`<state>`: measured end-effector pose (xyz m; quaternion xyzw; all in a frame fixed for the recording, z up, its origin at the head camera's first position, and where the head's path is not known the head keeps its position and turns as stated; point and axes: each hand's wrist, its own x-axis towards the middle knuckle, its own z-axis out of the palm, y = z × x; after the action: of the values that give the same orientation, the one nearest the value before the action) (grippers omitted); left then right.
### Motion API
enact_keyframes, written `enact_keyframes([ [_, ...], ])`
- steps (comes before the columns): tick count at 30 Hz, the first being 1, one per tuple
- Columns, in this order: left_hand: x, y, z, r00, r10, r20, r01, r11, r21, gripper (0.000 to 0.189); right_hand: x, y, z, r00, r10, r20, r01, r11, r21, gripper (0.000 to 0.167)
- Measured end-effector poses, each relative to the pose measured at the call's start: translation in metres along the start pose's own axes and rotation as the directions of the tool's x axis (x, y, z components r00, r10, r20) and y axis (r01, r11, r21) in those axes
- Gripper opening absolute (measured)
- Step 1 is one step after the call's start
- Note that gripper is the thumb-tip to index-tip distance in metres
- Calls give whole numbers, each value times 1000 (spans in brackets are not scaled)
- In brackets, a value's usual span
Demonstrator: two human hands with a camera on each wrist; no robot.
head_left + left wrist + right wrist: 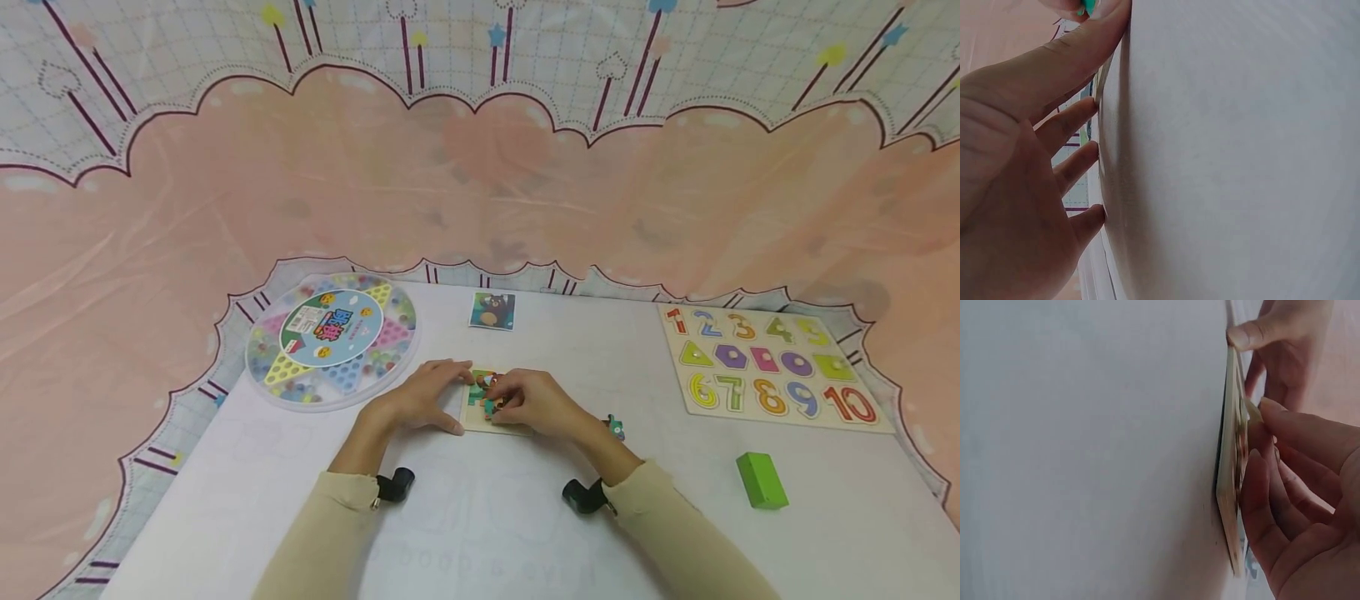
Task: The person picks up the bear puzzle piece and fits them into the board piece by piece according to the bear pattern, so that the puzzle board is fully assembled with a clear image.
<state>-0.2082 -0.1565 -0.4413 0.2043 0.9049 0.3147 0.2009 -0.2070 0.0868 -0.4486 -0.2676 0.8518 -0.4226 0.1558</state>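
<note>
A small wooden jigsaw board lies in the middle of the table, with coloured pieces in its tray. My left hand holds it at its left side, thumb at the near corner and index finger at the far one. In the left wrist view the other fingers of the left hand rest near the tabletop. Over the board, my right hand pinches a jigsaw piece between thumb and fingertips. Beside the right wrist lies a loose teal jigsaw piece, partly hidden by the forearm.
A picture card with a bear lies beyond the board. To the left is a round Chinese checkers set under a clear cover. On the right are a number and shape board and a green block. A patterned curtain hangs behind.
</note>
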Motion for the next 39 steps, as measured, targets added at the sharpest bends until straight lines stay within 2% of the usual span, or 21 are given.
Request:
enact_keyframes([
  [10,0,-1,-2,1000,22,-3,-22,1000,-17,65,9,-8,12,999,-44,8,44,999,1,25],
  [25,-2,1,-2,999,32,-9,-32,999,-12,66,12,-15,19,1000,-18,-14,17,995,-95,24],
  [39,-2,1,-2,999,35,-9,-35,999,-6,66,16,-12,20,1000,23,1,-23,993,-114,21],
])
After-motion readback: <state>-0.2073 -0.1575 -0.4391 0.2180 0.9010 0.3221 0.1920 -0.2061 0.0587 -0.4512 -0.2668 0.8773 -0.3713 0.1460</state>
